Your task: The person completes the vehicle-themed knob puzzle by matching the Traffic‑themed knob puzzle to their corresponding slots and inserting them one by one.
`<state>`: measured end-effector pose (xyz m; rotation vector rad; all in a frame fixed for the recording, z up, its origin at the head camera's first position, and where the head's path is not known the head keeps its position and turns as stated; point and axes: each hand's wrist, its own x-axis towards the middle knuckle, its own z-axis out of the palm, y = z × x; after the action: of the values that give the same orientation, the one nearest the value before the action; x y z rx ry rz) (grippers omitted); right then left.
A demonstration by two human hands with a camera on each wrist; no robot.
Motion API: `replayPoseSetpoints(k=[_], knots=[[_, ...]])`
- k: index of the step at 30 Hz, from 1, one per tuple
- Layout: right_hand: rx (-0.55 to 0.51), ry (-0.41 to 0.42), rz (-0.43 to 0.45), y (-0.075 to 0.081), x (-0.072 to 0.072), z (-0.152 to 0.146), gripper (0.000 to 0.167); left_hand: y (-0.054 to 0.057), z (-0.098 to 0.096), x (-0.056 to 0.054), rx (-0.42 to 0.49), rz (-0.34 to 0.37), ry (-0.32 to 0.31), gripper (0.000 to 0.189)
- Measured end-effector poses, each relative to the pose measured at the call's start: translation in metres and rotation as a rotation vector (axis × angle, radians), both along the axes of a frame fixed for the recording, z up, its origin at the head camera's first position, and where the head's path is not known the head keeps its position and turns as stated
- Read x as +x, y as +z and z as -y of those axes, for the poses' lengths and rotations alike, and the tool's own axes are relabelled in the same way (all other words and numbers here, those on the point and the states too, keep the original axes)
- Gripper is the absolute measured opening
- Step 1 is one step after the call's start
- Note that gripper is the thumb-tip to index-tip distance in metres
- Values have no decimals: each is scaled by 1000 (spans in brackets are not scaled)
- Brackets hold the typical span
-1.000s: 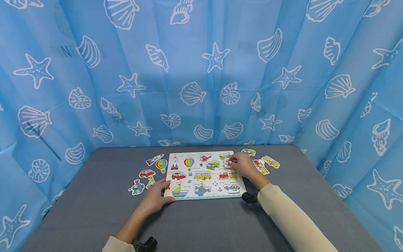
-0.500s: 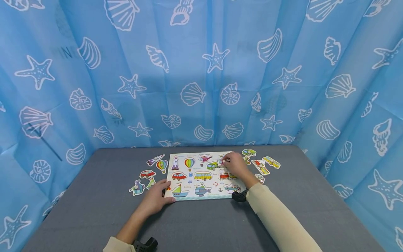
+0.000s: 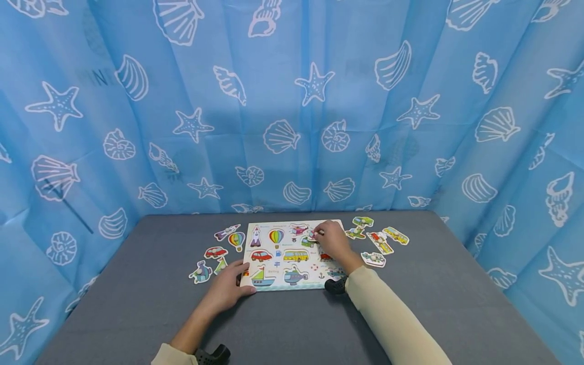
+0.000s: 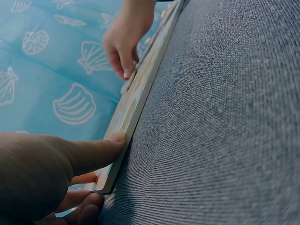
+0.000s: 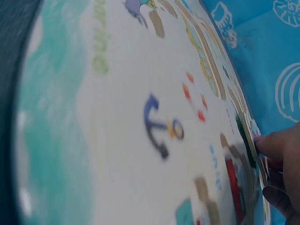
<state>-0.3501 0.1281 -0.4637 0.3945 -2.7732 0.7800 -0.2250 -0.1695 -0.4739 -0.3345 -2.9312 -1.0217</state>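
Leftward over the far part of the puzzle board (image 3: 280, 284), the right hand (image 3: 333, 240) has carried a small piece (image 3: 312, 234) from near the far right corner to over the green truck picture (image 3: 307, 242). Its thumb and fingers pinch the piece narrowly and hide most of it, though some pink shows. The left hand (image 3: 227, 288) has stayed curled round the board's near left corner. The board lies flat in the middle of the counter (image 3: 292, 324).

To do this well, I would line the piece up with the helicopter recess (image 3: 298, 229), probably its match, just to the left, before pressing, while the left hand braces the board against sliding.

For containers, the shallow recesses serve, each showing a printed vehicle. Outside them on the counter lie loose pieces: rocket (image 3: 226, 231), balloon (image 3: 236, 241), car (image 3: 216, 252), sailboat (image 3: 221, 265) and submarine (image 3: 201, 272) on the left; truck (image 3: 362, 221), plane (image 3: 355, 232), train (image 3: 380, 243), bus (image 3: 396, 235) and ship (image 3: 373, 259) on the right.
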Motion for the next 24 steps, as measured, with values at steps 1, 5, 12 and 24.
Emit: replayPoseSetpoints(k=[1,5,12,24], knots=[[5,-10,3,-1,-1,2,6,0,0,0,0,-1,-1,65],[23,-39,4,-4,-7,10,6,0,0,0,5,-7,-2,65],[-3,-56,28,-4,-8,22,8,-1,-3,2,7,-15,-3,65],[22,-7,-54,-6,1,26,15,0,-1,0,-16,-1,13,66]])
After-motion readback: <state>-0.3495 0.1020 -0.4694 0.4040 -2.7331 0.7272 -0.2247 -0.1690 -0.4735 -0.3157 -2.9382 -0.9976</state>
